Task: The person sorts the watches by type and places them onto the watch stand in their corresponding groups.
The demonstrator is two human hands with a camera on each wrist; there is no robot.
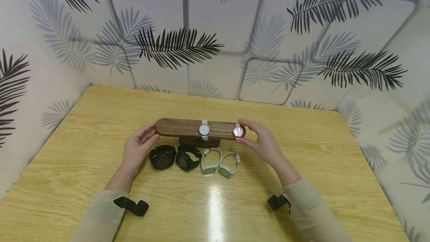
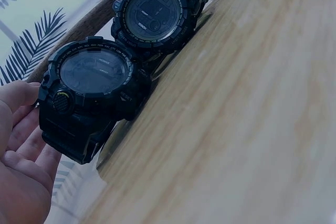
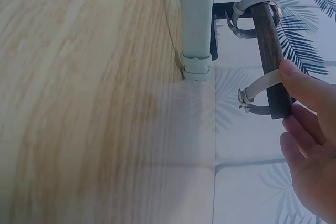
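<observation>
A dark wooden watch stand (image 1: 181,127) has a long round-ended bar on a short base. My left hand (image 1: 136,146) grips the bar's left end between thumb and bent fingers. On the right end, my right hand (image 1: 263,141) pinches the bar from above and below, its fingertips right at the strap of a white-strapped watch (image 1: 237,132). Another white-strapped watch (image 1: 204,129) is fastened round the bar right of its middle. In the right wrist view, the thumb lies at the end of the bar (image 3: 270,51) and the other fingers are partly hidden beyond it.
Before the stand lie a bulky black watch (image 1: 162,157), a second black watch (image 1: 186,158), a pale green watch (image 1: 210,161) and another pale green watch (image 1: 229,165). The wooden table (image 1: 188,204) meets a leaf-patterned wall (image 1: 221,70) behind.
</observation>
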